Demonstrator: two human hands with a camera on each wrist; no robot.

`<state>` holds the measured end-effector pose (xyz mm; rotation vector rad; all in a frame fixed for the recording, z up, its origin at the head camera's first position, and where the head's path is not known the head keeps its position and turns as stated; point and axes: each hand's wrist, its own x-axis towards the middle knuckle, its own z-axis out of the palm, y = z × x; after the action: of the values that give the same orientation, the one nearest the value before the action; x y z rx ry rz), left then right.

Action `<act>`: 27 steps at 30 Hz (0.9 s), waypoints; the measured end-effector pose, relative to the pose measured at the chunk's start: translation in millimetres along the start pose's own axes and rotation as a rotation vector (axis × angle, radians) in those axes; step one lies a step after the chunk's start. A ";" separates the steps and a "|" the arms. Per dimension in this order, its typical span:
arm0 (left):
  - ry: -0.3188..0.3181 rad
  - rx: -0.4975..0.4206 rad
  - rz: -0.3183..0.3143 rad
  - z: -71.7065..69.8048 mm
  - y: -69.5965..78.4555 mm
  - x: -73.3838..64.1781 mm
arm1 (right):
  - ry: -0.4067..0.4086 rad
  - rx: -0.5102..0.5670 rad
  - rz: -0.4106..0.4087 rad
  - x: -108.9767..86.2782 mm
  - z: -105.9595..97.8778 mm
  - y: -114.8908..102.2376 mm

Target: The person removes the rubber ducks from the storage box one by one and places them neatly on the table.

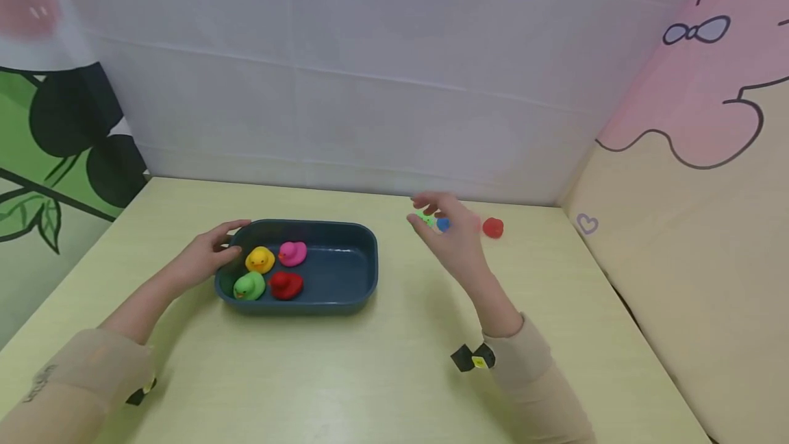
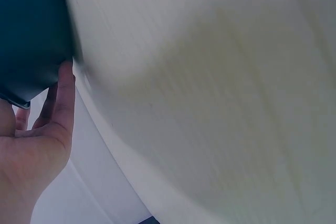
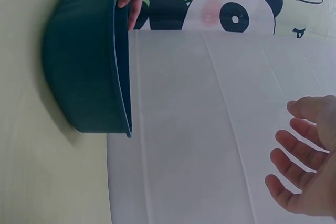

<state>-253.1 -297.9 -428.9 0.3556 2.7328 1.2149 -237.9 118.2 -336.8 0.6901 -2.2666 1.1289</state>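
Dark-blue tray (image 1: 339, 273), and the left hand (image 1: 206, 257) has it by the left end, thumb over the rim, fingers against the outer wall! Across on the right, the right hand (image 1: 456, 242) hangs raised above the counter (image 1: 345, 375), fingers loosely bent and parted, gripping nothing.

Into the tray now: four toy ducks bunched towards its left half, yellow duck (image 1: 260, 260) and pink duck (image 1: 292, 253) at the back, green duck (image 1: 249, 286) and red duck (image 1: 286, 285) in front.

Beyond the right hand, partly hidden by it, a green toy (image 1: 425, 218) and a blue toy (image 1: 443, 225), with a red toy (image 1: 493, 227) on the counter to their right.

Beige sleeves (image 1: 524, 362) on both arms, white sheet (image 1: 394, 81) behind, panda picture (image 1: 68, 88) left, pink cartoon figure (image 1: 696, 74) right!
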 end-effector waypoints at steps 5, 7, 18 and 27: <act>0.001 -0.001 -0.004 -0.5 1.3 -0.5 | -0.058 0.012 -0.007 -4.4 13.5 -9.8; 0.001 -0.001 -0.006 -0.5 1.1 -0.4 | -0.073 0.021 -0.007 -5.8 18.7 -13.1; 0.001 0.005 -0.016 0.1 -0.5 0.9 | -0.110 0.127 -0.095 -8.3 47.4 -22.6; 0.004 0.004 -0.010 0.1 -2.1 0.9 | -0.182 0.171 -0.146 -10.6 70.4 -28.2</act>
<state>-254.3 -299.0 -430.5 0.3401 2.7377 1.2090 -227.3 47.6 -364.5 1.0471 -2.2410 1.2418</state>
